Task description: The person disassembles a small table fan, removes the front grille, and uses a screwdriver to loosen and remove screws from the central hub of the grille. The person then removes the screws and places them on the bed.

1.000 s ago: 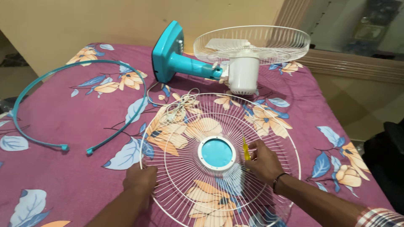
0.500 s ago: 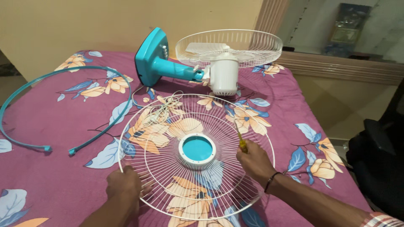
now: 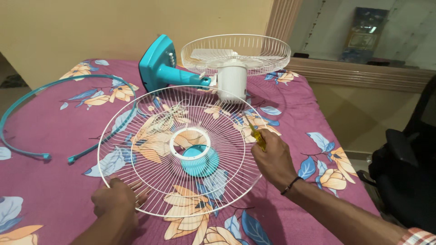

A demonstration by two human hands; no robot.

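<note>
Both hands lift a white wire fan guard off a floral bedspread.

The left hand (image 3: 114, 199) is clamped on the near rim of the white wire guard (image 3: 136, 136); the right hand (image 3: 272, 159) grips its right edge together with a yellow screwdriver (image 3: 258, 136). The guard tilts above a teal round cap (image 3: 200, 162) lying on the bed (image 3: 54, 186). Behind it lies the teal fan body (image 3: 159, 68) with its rear guard (image 3: 236, 53), and a teal rim ring (image 3: 27, 97) rests to the left.

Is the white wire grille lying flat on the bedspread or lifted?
Lifted and tilted: both hands hold the white wire grille by its rim, and its round teal cap lies loose on the bedspread beneath.
</note>
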